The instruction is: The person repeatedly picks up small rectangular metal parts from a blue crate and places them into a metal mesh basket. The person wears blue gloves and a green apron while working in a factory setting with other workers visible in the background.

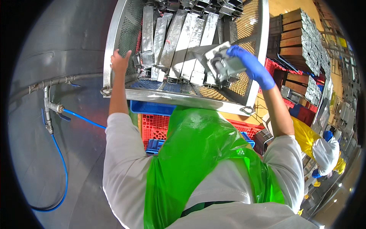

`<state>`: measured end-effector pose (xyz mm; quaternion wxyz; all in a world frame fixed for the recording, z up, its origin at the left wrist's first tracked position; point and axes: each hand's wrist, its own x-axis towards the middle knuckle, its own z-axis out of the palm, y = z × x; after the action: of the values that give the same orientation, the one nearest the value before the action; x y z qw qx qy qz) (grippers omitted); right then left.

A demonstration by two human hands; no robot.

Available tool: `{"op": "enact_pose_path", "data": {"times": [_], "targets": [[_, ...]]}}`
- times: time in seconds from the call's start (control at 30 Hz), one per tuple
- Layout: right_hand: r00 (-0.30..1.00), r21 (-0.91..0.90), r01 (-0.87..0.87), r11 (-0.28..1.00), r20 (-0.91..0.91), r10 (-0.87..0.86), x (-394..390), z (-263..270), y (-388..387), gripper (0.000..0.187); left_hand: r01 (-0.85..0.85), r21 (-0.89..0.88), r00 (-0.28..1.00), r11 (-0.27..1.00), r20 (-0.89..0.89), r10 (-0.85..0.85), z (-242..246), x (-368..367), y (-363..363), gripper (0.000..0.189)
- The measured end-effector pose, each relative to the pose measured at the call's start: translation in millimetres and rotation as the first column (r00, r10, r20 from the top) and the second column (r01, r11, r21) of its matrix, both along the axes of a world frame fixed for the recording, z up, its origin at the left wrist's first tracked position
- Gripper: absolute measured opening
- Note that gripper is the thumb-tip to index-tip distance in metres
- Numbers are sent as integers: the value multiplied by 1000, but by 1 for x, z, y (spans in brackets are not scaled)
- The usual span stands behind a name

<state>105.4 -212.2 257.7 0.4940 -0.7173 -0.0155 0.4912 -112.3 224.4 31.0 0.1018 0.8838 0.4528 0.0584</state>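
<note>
A large metal basket (pixel 171 96) with mesh walls stands before me, holding several long rectangular metal moulds (pixel 174 40) laid side by side. My right hand (pixel 254 67), in a blue glove, grips one metal mould (pixel 224 64) near the basket's right wall. That mould's end plate is tilted up towards me, and its far part is blurred. My bare left hand (pixel 120 60) is at the basket's left rim (pixel 109 51), fingers apart with nothing between them. Whether it rests on the rim I cannot tell. More moulds (pixel 200 5) are heaped at the far end.
Red plastic crates (pixel 154 126) and a blue tray (pixel 153 108) sit below the basket. On the left, a pipe with valves (pixel 47 88) carries a blue hose (pixel 65 171). Stacked moulds (pixel 303 43) stand at right. Another person (pixel 326 151) is further back.
</note>
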Motion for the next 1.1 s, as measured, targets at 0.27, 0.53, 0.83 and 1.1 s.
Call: {"op": "enact_pose_path", "data": {"times": [0.27, 0.53, 0.83, 1.1], "targets": [[995, 56, 77, 996, 61, -80, 11, -21, -40, 31, 678, -302, 605, 670, 748, -275, 119, 82, -194, 55], [954, 250, -164, 954, 285, 89, 23, -35, -40, 38, 881, -2, 418, 473, 474, -775, 195, 130, -321, 102], [888, 314, -229, 921, 456, 66, 34, -93, -3, 29, 819, -20, 440, 573, 663, -606, 179, 116, -296, 72], [537, -269, 50, 962, 820, 201, 6, -66, 59, 46, 753, -47, 459, 657, 753, -472, 176, 81, -271, 52]]}}
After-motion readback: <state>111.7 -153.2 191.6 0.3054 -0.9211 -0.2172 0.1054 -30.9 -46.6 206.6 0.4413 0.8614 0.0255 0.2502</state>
